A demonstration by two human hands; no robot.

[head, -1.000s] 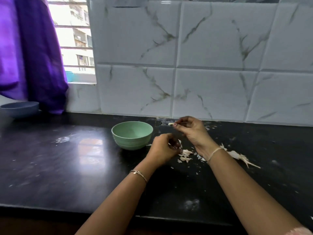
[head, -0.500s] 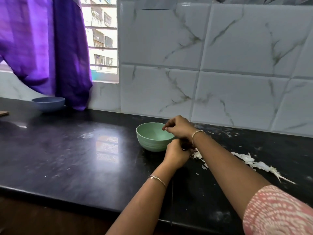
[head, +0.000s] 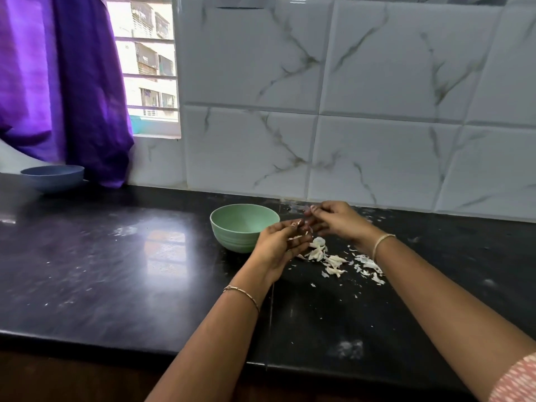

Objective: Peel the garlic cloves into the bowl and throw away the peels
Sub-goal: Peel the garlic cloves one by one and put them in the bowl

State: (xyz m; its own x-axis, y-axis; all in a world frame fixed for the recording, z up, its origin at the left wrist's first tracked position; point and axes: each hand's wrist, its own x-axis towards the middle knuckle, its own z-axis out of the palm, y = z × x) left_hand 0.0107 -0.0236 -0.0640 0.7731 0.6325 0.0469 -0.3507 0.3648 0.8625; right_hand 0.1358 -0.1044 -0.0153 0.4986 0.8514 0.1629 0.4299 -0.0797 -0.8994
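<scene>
Wall (head: 362, 97) of white marble-look tiles fills the back of the view. Below it runs a black glossy worktop (head: 116, 271), dusty, with pale smears and a window reflection.

Purple curtain (head: 63, 82) hangs at far left and reaches down to the worktop. A barred window (head: 148, 62) is just right of it.

Both forearms reach in from the lower edge and meet near the back of the worktop, right of centre.

Green bowl (head: 232, 242): upright on the worktop, just left of the hands. The left hand partly covers its right rim.

Blue bowl (head: 52, 177): upright at far left, below the curtain, well apart from the green bowl.

Left hand (head: 280, 245): palm turned up, fingers curled. The grip is closed loosely on a garlic piece (head: 295, 225) held at the fingertips, just beside the green bowl's rim. More pale bits lie in the palm. Whether the piece is clove or skin cannot be told.

Right hand (head: 339, 220): held above the worktop, close to the wall. Its fingertips meet those of the left hand. The grip is pinched on a small pale scrap (head: 314, 208).

Peels (head: 333, 261): loose white heap on the worktop, below and right of the hands, scattered toward the right wrist. Smaller flecks lie around it.

Bracelets: thin metal one on the left wrist (head: 242, 294), pale band on the right wrist (head: 381, 245).
</scene>
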